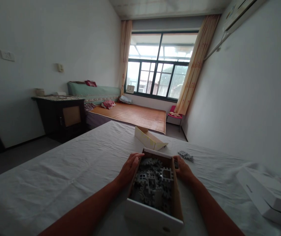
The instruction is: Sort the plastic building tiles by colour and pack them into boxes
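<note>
A cardboard box [155, 218] sits on the white-covered table in front of me, filled with several grey notched puzzle-like pieces [155, 183]. My left hand [129, 168] curls round the box's left wall near its far corner. Against the right wall rests my right hand [183, 170], fingers closed on the box's far right edge. Both forearms run along the box's sides.
The box lid [149, 138] lies open-side up farther back on the white sheet [56, 170]. A loose grey piece [186, 155] lies to the right. A white flat box [270, 196] sits at the right edge. Beyond stand a dark cabinet [61, 114] and a bed [130, 114].
</note>
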A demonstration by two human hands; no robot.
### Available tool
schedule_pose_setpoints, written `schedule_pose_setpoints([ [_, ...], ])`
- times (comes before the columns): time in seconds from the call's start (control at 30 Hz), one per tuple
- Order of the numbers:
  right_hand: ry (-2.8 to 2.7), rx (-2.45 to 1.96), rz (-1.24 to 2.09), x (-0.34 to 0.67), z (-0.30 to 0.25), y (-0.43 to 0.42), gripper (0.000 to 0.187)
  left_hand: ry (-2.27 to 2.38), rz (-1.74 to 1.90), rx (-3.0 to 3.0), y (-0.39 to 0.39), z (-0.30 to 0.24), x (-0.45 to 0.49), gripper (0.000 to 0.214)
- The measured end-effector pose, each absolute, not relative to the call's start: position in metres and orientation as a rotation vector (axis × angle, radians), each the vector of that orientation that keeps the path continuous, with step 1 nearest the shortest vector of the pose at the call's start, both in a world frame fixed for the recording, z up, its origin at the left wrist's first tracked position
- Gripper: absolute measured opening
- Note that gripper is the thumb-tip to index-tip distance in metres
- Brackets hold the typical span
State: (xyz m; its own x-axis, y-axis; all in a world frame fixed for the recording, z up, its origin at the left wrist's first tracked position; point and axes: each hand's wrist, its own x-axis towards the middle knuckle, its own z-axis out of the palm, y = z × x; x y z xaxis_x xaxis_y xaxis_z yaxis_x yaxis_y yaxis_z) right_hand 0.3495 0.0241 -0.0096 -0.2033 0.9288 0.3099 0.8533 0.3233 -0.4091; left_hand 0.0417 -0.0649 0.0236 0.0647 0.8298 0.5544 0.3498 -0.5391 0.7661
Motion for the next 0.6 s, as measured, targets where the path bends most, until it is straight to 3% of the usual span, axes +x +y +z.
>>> schedule_pose_setpoints([
  [0.3,-2.305,-1.665,-0.065,0.342,0.007,0.009,0.027,1.184,1.468,1.913,-0.065,0.025,0.041,0.042],
  [0.6,-2.150,-1.763,-0.126,0.355,0.000,0.016,0.019,1.170,1.507,1.913,-0.062,0.020,0.041,0.041],
])
